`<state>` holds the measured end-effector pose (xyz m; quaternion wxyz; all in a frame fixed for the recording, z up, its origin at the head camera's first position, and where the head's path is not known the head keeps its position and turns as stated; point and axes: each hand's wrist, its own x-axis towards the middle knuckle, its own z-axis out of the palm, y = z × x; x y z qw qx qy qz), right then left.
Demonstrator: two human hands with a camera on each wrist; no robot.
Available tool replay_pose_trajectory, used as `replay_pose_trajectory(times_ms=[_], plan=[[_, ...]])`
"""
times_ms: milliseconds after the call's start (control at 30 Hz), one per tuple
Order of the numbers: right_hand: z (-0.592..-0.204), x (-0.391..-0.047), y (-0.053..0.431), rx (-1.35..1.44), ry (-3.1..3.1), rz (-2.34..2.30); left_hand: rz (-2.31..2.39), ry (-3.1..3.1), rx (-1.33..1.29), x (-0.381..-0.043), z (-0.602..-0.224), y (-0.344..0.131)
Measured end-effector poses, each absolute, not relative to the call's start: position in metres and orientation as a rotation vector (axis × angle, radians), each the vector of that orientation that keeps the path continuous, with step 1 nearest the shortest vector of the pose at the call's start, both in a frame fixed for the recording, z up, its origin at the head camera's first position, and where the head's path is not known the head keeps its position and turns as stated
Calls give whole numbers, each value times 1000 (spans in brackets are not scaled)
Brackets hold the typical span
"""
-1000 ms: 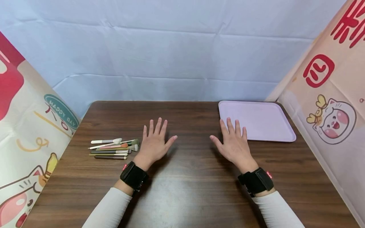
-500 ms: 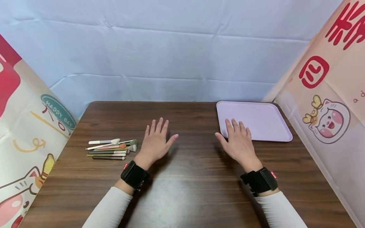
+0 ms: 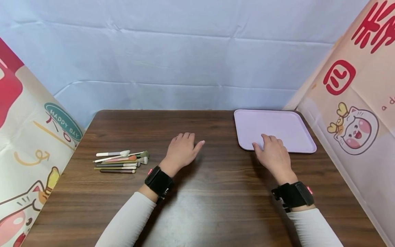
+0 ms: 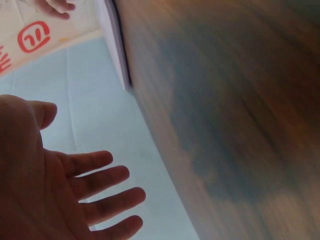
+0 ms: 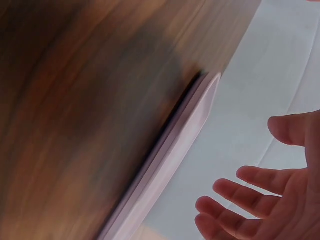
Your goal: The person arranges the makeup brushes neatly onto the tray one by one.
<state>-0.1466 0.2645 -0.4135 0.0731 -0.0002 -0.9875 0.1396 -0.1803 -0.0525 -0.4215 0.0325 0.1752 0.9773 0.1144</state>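
My left hand (image 3: 181, 151) hovers over the middle of the table, palm down with relaxed fingers and the thumb held out. In the left wrist view that hand (image 4: 55, 180) has its fingers spread around nothing. My right hand (image 3: 274, 157) is above the near edge of a pale lilac tray (image 3: 262, 123), overlapping its rim in the head view. Seen from the right wrist, the hand (image 5: 270, 200) has loosely bent fingers, apart from the tray wall (image 5: 170, 165). To the left of my left hand lie several makeup brushes (image 3: 120, 161) in a loose pile.
The dark wood-grain table (image 3: 197, 206) spans the view. A pale blue cloth (image 3: 172, 58) hangs behind it. Printed panels flank it, the left one (image 3: 27, 144) with a cartoon cat and the right one (image 3: 355, 137) with red lettering.
Both hands have shifted to the right, and their fingers have gone from straight and spread to more relaxed and bent. The right hand now overlaps the tray's near edge. The brushes stay in their pile.
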Motion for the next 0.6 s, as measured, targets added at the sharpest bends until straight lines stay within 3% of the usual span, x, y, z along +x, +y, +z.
replay_pose_trajectory(times_ms=[600], plan=[[-418,-156,322,-197,-3038,425,265,2940,598,-201,-425,14]])
